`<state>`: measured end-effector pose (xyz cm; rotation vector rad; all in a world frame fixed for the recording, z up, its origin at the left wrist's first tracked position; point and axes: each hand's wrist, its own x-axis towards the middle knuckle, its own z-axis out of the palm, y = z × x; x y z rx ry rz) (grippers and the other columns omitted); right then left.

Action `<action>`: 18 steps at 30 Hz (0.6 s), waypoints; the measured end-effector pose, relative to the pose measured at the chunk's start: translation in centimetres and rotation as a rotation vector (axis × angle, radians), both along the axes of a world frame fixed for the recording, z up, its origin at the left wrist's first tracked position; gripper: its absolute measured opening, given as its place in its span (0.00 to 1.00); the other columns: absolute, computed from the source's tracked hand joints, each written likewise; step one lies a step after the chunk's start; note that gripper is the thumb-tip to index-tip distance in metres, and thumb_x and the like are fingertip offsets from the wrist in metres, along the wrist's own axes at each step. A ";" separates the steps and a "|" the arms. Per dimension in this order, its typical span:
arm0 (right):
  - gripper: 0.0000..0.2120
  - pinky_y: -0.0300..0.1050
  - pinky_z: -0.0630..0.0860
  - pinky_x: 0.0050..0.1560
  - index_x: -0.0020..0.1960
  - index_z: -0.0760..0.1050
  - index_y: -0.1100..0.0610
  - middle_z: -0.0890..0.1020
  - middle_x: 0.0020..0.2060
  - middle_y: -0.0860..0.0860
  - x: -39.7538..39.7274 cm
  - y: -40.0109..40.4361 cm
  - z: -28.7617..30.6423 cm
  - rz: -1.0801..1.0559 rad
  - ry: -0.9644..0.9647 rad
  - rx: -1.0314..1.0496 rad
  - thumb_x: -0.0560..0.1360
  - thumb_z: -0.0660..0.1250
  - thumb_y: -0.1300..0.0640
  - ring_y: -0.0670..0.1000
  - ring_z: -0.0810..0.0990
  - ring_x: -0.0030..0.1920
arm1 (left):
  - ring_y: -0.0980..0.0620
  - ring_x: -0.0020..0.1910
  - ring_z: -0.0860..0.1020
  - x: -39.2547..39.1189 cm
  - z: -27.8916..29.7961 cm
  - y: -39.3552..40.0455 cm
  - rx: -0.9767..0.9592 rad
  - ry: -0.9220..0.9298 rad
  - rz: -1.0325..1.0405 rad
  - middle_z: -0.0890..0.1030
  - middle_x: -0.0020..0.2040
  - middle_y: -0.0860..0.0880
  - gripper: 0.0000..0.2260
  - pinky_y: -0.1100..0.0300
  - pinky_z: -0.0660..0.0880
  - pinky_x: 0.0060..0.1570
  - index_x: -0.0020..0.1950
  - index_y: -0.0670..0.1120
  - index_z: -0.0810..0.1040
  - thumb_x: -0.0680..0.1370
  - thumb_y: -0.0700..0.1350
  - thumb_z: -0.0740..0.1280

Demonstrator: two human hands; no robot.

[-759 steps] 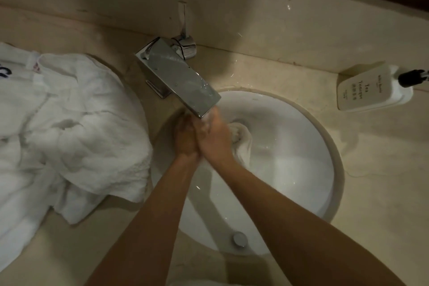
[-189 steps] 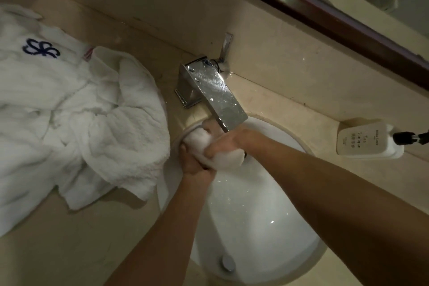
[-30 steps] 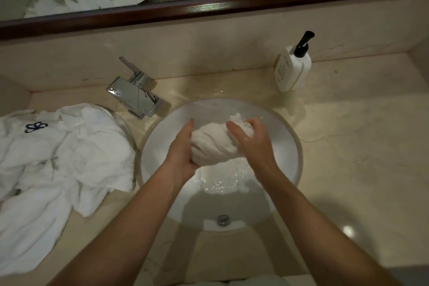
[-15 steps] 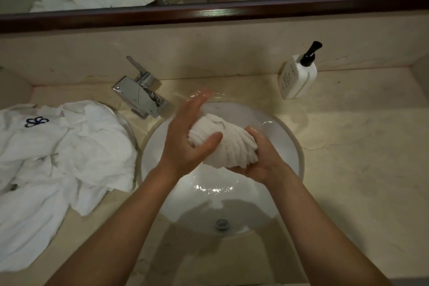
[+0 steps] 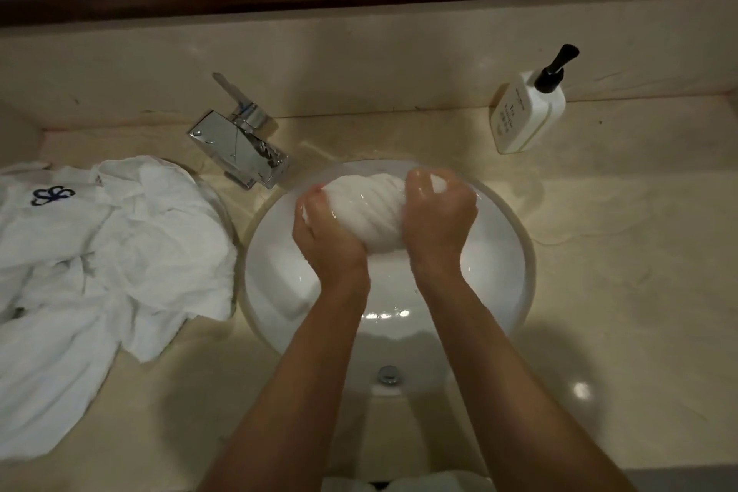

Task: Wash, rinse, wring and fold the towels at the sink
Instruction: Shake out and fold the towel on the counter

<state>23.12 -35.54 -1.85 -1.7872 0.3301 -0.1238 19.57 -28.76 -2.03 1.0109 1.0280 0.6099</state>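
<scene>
Soap bottle (image 5: 525, 114) label (print too blurred to read), blue-monogrammed towels (image 5: 100, 272).

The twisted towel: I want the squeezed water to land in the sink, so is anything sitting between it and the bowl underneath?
Nothing visible does. The left hand and right hand grip the twisted towel over the open sink; the faucet stands off to the left.

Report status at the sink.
Left hand and right hand grip twisted towel over basin. Wringing. Nothing in the way.
</scene>
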 end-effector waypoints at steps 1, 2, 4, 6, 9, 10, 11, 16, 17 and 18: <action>0.12 0.41 0.69 0.31 0.32 0.73 0.56 0.73 0.25 0.45 0.2 0.3 -0.2 0.020 -0.060 -0.063 0.73 0.65 0.54 0.45 0.71 0.27 | 0.51 0.40 0.80 0.3 -0.5 0.0 -0.100 0.033 0.035 0.80 0.38 0.53 0.10 0.58 0.76 0.36 0.42 0.50 0.79 0.79 0.47 0.60; 0.12 0.42 0.69 0.32 0.32 0.73 0.57 0.74 0.25 0.47 0.4 0.5 -0.5 0.049 -0.110 -0.122 0.72 0.65 0.52 0.47 0.72 0.28 | 0.50 0.40 0.79 0.4 -0.9 -0.1 -0.187 0.060 0.064 0.79 0.39 0.51 0.10 0.58 0.76 0.35 0.42 0.49 0.78 0.79 0.48 0.60; 0.13 0.42 0.68 0.31 0.33 0.75 0.59 0.76 0.26 0.50 0.9 0.8 -1.2 0.123 -0.186 -0.247 0.70 0.63 0.51 0.50 0.73 0.28 | 0.48 0.40 0.79 0.6 -1.5 -0.2 -0.335 0.100 0.091 0.78 0.38 0.49 0.10 0.57 0.75 0.36 0.41 0.48 0.77 0.77 0.49 0.60; 0.14 0.40 0.66 0.30 0.34 0.76 0.60 0.76 0.27 0.50 1.2 0.8 -2.0 0.190 -0.241 -0.347 0.71 0.63 0.50 0.50 0.73 0.28 | 0.47 0.39 0.79 0.5 -1.8 -0.3 -0.442 0.149 0.087 0.78 0.37 0.49 0.11 0.57 0.75 0.37 0.41 0.47 0.77 0.77 0.50 0.59; 0.13 0.42 0.69 0.31 0.34 0.74 0.58 0.75 0.27 0.50 1.0 0.3 -3.2 0.227 -0.270 -0.401 0.71 0.62 0.49 0.52 0.74 0.28 | 0.46 0.38 0.79 0.1 -1.9 -0.3 -0.515 0.228 -0.005 0.79 0.37 0.48 0.10 0.53 0.77 0.43 0.42 0.47 0.77 0.77 0.48 0.58; 0.13 0.43 0.69 0.31 0.34 0.74 0.58 0.74 0.27 0.50 0.9 0.1 -3.5 0.231 -0.260 -0.409 0.70 0.61 0.49 0.52 0.74 0.28 | 0.46 0.38 0.79 0.0 -2.1 -0.4 -0.527 0.252 -0.025 0.79 0.38 0.47 0.10 0.52 0.77 0.45 0.43 0.47 0.76 0.78 0.47 0.57; 0.14 0.43 0.70 0.31 0.34 0.74 0.58 0.74 0.27 0.50 0.7 0.0 -3.9 0.235 -0.246 -0.415 0.70 0.61 0.49 0.53 0.74 0.28 | 0.46 0.39 0.79 -0.2 -2.3 -0.4 -0.525 0.276 -0.040 0.79 0.38 0.47 0.11 0.51 0.77 0.46 0.43 0.47 0.76 0.78 0.47 0.56; 0.15 0.39 0.64 0.29 0.32 0.72 0.59 0.71 0.26 0.50 0.3 -0.4 -4.0 0.292 -0.056 -0.435 0.73 0.63 0.51 0.49 0.68 0.28 | 0.44 0.48 0.82 -1.3 -3.4 -0.5 -0.481 0.317 -0.062 0.83 0.48 0.45 0.13 0.45 0.80 0.54 0.49 0.47 0.78 0.77 0.51 0.57; 0.15 0.41 0.64 0.30 0.31 0.71 0.58 0.70 0.26 0.49 0.3 -0.8 -4.0 0.296 0.040 -0.357 0.75 0.64 0.53 0.49 0.67 0.28 | 0.44 0.50 0.82 -1.6 -3.7 -0.3 -0.432 0.309 -0.077 0.83 0.50 0.45 0.14 0.44 0.80 0.54 0.51 0.47 0.79 0.76 0.53 0.59; 0.16 0.43 0.65 0.32 0.31 0.69 0.56 0.69 0.27 0.49 0.1 -1.3 -4.1 0.285 0.152 -0.230 0.76 0.64 0.54 0.49 0.67 0.30 | 0.44 0.52 0.82 -2.0 -3.7 -0.1 -0.367 0.292 -0.109 0.84 0.52 0.45 0.17 0.44 0.80 0.54 0.53 0.48 0.80 0.73 0.58 0.61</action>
